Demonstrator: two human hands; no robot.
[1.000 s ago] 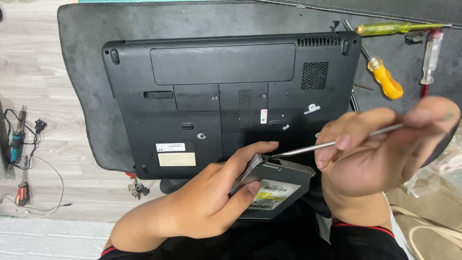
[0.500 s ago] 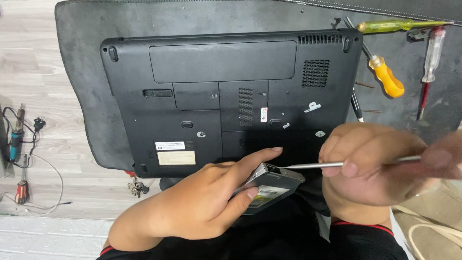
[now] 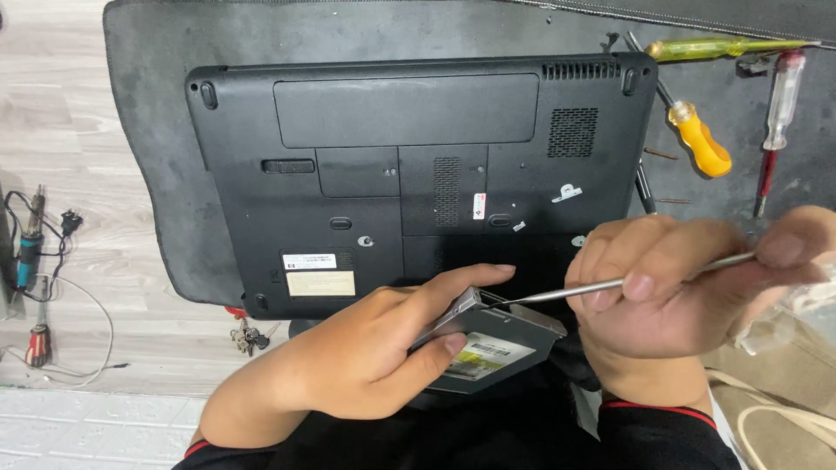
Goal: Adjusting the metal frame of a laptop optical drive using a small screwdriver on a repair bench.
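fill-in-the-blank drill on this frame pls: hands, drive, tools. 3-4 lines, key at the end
1. The left hand holds a slim grey ____ drive.
2. The right hand holds a thin ____ tool whose tip reaches the drive's edge.
3. The black laptop lies with its ____ facing up on a dark mat.
4. The screwdriver right of the laptop has an ____ handle.

Missing words: optical; metal; underside; orange

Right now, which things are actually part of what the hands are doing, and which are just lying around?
In use:
- left hand gripping the flat grey optical drive
- right hand holding the thin metal-shafted tool, tip at the drive's edge
- upturned black laptop on the dark mat

Lying about:
- orange-handled screwdriver
- yellow-green screwdriver
- red-and-clear screwdriver
- blue-handled soldering iron
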